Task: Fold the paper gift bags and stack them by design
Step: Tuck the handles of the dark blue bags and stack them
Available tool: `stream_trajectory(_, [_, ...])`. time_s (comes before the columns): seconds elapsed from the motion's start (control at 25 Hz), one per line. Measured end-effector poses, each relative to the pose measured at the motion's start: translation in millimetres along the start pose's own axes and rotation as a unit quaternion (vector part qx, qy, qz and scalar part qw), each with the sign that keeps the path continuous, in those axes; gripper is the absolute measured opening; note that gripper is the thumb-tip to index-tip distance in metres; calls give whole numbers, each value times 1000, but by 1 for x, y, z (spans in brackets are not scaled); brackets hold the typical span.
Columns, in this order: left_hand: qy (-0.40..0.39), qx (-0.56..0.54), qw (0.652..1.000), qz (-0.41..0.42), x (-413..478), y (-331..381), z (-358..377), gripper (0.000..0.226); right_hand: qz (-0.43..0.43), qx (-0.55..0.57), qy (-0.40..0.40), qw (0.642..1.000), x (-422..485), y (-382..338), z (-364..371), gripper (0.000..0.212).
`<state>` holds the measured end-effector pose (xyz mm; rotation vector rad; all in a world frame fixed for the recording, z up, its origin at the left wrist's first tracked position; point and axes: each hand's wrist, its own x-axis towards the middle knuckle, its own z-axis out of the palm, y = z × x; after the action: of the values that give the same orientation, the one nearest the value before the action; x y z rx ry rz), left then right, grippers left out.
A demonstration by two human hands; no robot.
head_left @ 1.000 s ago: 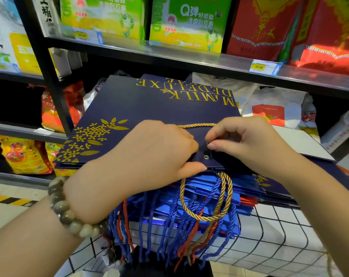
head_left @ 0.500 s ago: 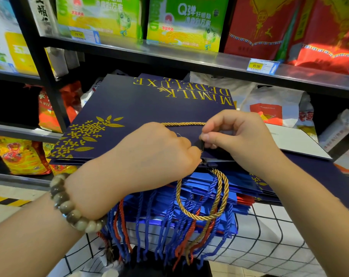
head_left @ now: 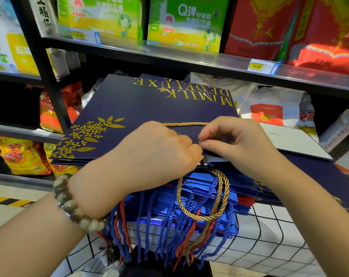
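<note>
A flat navy gift bag (head_left: 141,104) with gold flowers and gold lettering lies on top of a pile of folded bags. Its near top edge is pinched from both sides: my left hand (head_left: 149,156) grips it with curled fingers, and my right hand (head_left: 235,144) pinches it between thumb and forefinger. One gold rope handle (head_left: 184,124) lies across the bag; another gold loop (head_left: 203,198) hangs below my hands. Underneath sit bright blue folded bags (head_left: 207,198) with blue and red cord handles (head_left: 159,232) dangling, and more navy bags (head_left: 317,176) to the right.
The pile rests on a black-and-white grid cloth (head_left: 269,236). Behind it stands a dark metal shelf (head_left: 189,58) with green and red boxes above and white sacks (head_left: 269,104) below. A shelf post (head_left: 43,72) rises at left, with orange packets (head_left: 21,154) beside it.
My hands have drawn closer together at the bag's top edge. The left thumb now meets the right fingertips. The bag has stayed in place.
</note>
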<state>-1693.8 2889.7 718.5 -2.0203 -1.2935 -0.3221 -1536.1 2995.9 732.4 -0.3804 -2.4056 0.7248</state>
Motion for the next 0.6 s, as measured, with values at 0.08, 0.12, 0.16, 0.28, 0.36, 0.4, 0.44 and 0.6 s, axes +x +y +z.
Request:
stream_trajectory(0.08, [-5, -2, 1000, -1, 1, -1, -8, 18, -83, -125, -37, 988, -1, -4, -6, 19])
stream_trajectory(0.12, [6, -5, 1000, -1, 2, -3, -7, 22, -100, -156, -60, 981, -2, -5, -10, 24])
stream_trajectory(0.16, [13, -7, 1000, -6, 3, -6, -8, 25, -90, -155, -86, 980, -3, -6, -14, 30])
stream_trajectory(0.28, [29, -15, 999, -30, 3, -15, -14, 31, -50, -131, -112, 984, -2, -9, -17, 45])
stream_trajectory(0.36, [33, -36, 998, -36, 3, -17, -18, 26, -58, -159, -103, 980, 0, -7, -14, 48])
stream_trajectory(0.4, [32, -42, 998, -35, 4, -16, -19, 22, -61, -165, -100, 979, 2, -7, -14, 47])
stream_trajectory(0.44, [30, -38, 998, -35, 5, -13, -19, 17, -60, -160, -98, 980, 3, -8, -14, 47])
stream_trajectory(0.6, [19, 12, 1000, -16, 10, -7, -7, 10, -42, -102, -97, 989, 8, -13, -15, 43])
